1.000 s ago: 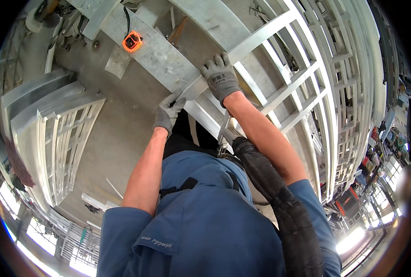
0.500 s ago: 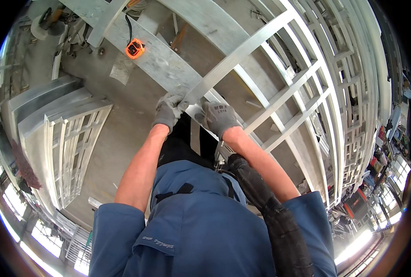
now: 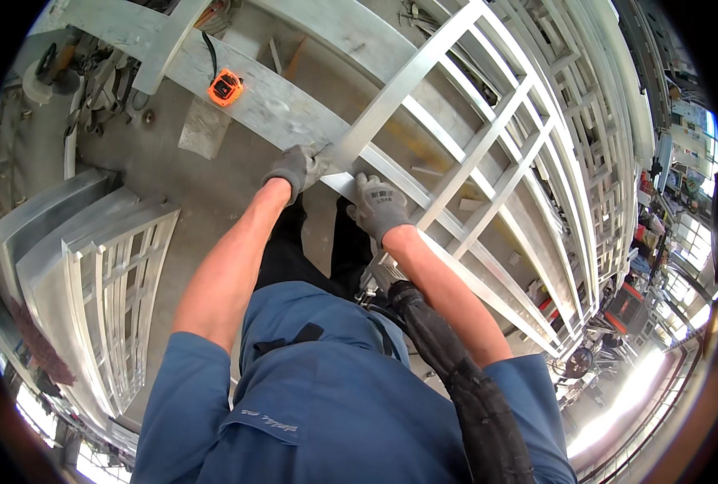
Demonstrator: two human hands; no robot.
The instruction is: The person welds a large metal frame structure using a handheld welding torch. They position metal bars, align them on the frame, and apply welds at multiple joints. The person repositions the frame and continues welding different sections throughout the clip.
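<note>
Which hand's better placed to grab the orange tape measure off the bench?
Probably left. The left hand grips the frame corner on the side toward the orange tape measure; the right hand sits lower on the rail, farther away.

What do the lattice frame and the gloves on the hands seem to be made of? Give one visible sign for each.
Lattice frame: probably bare metal, perhaps aluminium; pale silvery bars with a dull sheen. Gloves on the left hand and right hand: grey knitted fabric, judging by the ribbed cuffs; any palm coating is hidden.
</note>
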